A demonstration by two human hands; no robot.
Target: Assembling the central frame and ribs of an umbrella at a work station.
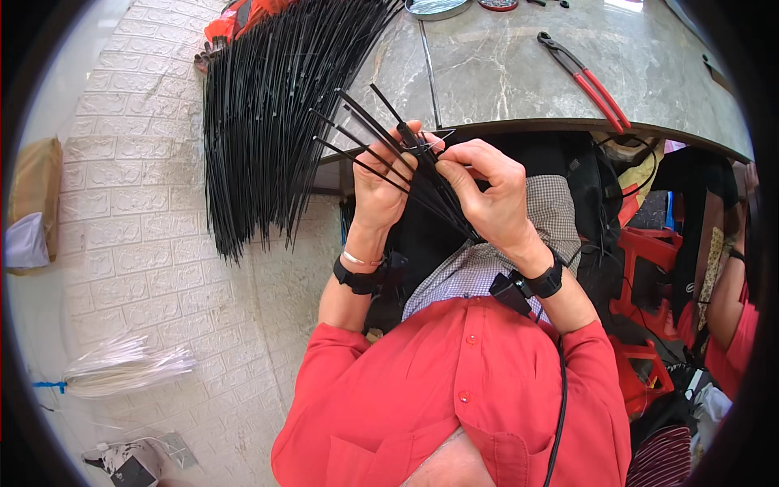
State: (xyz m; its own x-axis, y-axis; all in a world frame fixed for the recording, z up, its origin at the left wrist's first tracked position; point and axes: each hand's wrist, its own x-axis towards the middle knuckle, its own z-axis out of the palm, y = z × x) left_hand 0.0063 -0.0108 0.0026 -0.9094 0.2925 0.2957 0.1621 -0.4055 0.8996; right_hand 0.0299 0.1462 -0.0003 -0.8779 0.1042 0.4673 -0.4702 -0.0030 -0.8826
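Observation:
Several thin black rods (357,126) fan out toward the upper left from my left hand (380,185), whose fingers and thumb close round them. Their other ends gather into a narrow bundle (448,203) that slants down toward my lap. A thin silvery wire (442,136) loops around the rods where my hands meet. My right hand (493,195) pinches at this spot with thumb and forefinger, the wire running to its fingertips. What lies right between those fingertips is partly hidden.
A big sheaf of black rods (260,138) hangs over the left side of the grey marbled table (495,65). Red-handled pliers (588,85) lie near its front edge. Red plastic stools (649,260) and another person's arm (726,300) are at right. A white strip bundle (126,367) is lower left.

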